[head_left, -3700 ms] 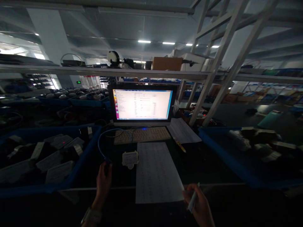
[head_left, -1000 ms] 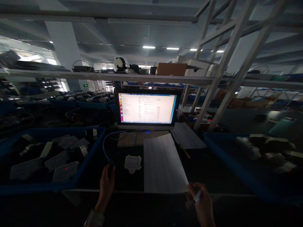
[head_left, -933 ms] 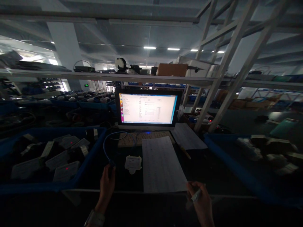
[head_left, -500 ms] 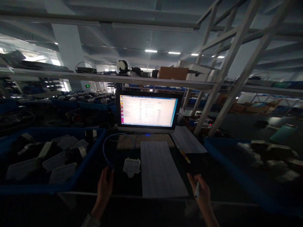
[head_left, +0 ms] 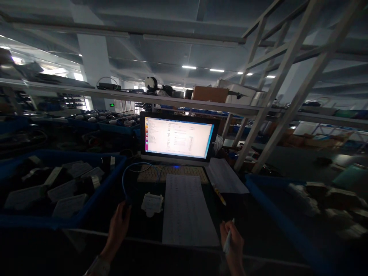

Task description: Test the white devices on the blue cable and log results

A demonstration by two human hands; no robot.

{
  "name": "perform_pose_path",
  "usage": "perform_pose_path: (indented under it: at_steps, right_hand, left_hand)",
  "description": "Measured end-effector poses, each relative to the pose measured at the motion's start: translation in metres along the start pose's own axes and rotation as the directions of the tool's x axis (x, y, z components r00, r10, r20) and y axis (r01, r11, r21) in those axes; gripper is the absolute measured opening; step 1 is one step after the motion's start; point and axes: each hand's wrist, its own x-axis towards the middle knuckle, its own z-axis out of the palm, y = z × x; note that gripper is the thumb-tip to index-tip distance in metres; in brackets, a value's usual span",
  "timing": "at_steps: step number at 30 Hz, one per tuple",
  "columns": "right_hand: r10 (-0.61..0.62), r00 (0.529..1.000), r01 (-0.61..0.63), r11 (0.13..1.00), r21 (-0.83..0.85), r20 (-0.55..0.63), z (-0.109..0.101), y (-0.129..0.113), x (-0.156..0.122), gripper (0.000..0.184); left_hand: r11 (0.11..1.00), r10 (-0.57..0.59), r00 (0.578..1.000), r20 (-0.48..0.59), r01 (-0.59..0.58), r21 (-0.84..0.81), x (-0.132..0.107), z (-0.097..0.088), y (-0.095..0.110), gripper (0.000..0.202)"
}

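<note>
My left hand (head_left: 119, 220) is closed on the dark plug end of a blue cable (head_left: 124, 180), which loops up toward the keyboard (head_left: 186, 172). To the right of that hand lies a small white box-shaped device (head_left: 152, 204) with lugs at its corners. A long sheet of paper (head_left: 186, 211) with faint rows of writing lies in the middle of the table, partly over the keyboard. My right hand (head_left: 234, 239) is closed round a pen (head_left: 227, 239), close to the sheet's lower right corner. The pen's tip is too dark to make out.
A lit monitor (head_left: 178, 138) stands behind the keyboard. Right of it lie another paper (head_left: 227, 176) and a yellow marker-like stick (head_left: 220, 196). Blue bins with white-faced devices flank me, left (head_left: 97, 191) and right (head_left: 267, 207). A shelf (head_left: 172, 100) crosses above the monitor.
My right hand has shifted down and left toward the sheet's corner, its fingers drawn closer round the pen. My left hand keeps the cable plug. The whole view has shifted slightly.
</note>
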Motion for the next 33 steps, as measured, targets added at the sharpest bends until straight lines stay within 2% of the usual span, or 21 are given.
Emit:
perform_pose_path:
  at_steps: [9, 17, 23, 33]
  right_hand:
    - [0.079, 0.996, -0.082, 0.994, 0.070, 0.045, 0.004, 0.000, -0.005, 0.055]
    - [0.051, 0.998, -0.050, 0.998, -0.049, 0.026, -0.005, -0.008, 0.005, 0.052]
    - [0.066, 0.998, -0.066, 0.990, -0.125, -0.003, -0.013, -0.005, 0.013, 0.047]
    - [0.146, 0.988, -0.153, 0.976, -0.155, -0.059, -0.014, -0.007, 0.013, 0.038]
  left_hand:
    - [0.999, 0.015, 0.999, 0.049, -0.016, 0.032, 0.001, -0.006, 0.005, 0.036]
    - [0.999, -0.002, 0.998, 0.063, 0.004, -0.038, -0.002, -0.004, 0.010, 0.036]
    - [0.993, -0.007, 0.993, 0.122, 0.021, -0.114, -0.004, 0.001, 0.012, 0.036]
    - [0.998, 0.035, 0.982, 0.184, -0.024, -0.060, -0.009, 0.005, 0.009, 0.038]
